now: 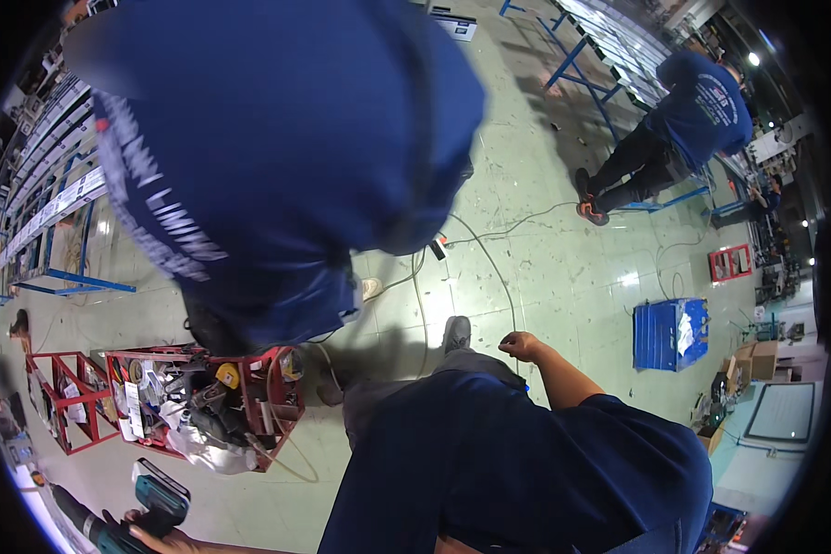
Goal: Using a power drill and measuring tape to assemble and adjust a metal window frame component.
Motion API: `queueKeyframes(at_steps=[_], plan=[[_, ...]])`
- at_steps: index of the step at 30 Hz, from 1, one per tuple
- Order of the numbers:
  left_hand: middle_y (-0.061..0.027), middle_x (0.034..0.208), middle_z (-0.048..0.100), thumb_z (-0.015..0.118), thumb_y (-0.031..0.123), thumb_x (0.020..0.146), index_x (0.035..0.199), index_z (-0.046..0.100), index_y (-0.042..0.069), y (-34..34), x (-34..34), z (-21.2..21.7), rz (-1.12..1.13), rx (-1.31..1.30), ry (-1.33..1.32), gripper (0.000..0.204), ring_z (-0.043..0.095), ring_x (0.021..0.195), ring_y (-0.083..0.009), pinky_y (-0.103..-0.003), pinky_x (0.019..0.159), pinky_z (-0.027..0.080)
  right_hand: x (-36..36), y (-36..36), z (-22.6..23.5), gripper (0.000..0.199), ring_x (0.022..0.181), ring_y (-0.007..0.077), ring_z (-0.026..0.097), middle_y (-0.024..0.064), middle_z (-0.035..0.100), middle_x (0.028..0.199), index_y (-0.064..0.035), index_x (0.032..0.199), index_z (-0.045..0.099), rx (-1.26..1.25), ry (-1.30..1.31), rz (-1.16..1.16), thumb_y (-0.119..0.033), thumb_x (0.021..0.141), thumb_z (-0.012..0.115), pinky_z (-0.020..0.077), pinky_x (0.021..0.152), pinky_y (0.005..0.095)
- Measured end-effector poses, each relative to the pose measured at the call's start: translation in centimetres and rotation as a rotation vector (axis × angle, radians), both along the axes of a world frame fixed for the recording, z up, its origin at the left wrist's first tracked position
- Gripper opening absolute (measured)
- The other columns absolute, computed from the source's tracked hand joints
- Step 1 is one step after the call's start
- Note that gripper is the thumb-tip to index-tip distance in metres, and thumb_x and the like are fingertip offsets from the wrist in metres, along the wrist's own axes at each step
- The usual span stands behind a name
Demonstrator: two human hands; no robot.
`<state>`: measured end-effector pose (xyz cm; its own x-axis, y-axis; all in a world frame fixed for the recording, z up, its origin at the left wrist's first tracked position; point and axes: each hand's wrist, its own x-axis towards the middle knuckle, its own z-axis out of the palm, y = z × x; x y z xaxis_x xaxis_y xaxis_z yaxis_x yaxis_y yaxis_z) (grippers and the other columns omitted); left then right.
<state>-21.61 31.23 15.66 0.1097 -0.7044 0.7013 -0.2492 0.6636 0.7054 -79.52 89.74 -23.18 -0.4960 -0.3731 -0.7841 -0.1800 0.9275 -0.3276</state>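
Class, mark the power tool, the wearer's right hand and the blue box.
Power tool point(111, 537), head view: teal body.
Right hand point(523, 346), head view: mid-hand.
Blue box point(653, 337), head view: left side.

My right grip point(523, 346) could pass over floor point(577, 282) right of centre; a co-worker point(286, 138) blocks the upper left.

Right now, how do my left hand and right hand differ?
Your left hand grips the drill; your right hand has its fingers curled, with no tool visible in it.
Your left hand is at the view's lower left, partly hidden by the drill; your right hand is nearer the middle, in plainer view.
Both hands are bare.
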Motion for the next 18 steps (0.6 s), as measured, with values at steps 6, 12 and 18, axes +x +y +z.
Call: queueKeyframes(at_steps=[6, 12, 18], plan=[[-0.018, 0.111, 0.07, 0.073, 0.029, 0.099, 0.128, 0.07, -0.004, 17.9, -9.5, -3.4, -0.138, -0.365, 0.257, 0.045, 0.072, 0.089, -0.0281, -0.042, 0.077, 0.056, -16.5, 5.5, -1.8, 0.051, 0.116, 0.035, 0.075, 0.0194, 0.079, 0.124, -0.0047, 0.122, 0.08, -0.188, 0.078, 0.026, -0.05, 0.101, 0.069, 0.0582, 0.102, 0.0434], [-0.0051, 0.123, 0.061, 0.078, 0.03, 0.095, 0.138, 0.047, 0.009, 30.2, -22.0, 3.7, -0.925, 0.111, 0.064, 0.057, 0.058, 0.086, -0.0233, -0.045, 0.081, 0.048, -30.1, -1.4, 4.1, 0.038, 0.092, 0.0154, 0.069, 0.0067, 0.077, 0.102, 0.0015, 0.12, 0.075, -0.43, 0.064, -0.054, -0.033, 0.105, 0.075, 0.0577, 0.088, 0.0324], [-0.0136, 0.128, 0.077, 0.079, 0.027, 0.097, 0.158, 0.048, -0.005, 35.6, -39.5, 0.0, -0.302, 0.217, -0.58, 0.075, 0.067, 0.132, -0.0263, -0.045, 0.124, 0.043, -35.4, -18.8, 12.3, 0.035, 0.1, 0.0164, 0.072, 0.0098, 0.079, 0.108, -0.0015, 0.12, 0.076, -0.834, 0.041, 0.04, -0.033, 0.104, 0.076, 0.0578, 0.092, 0.0341]])
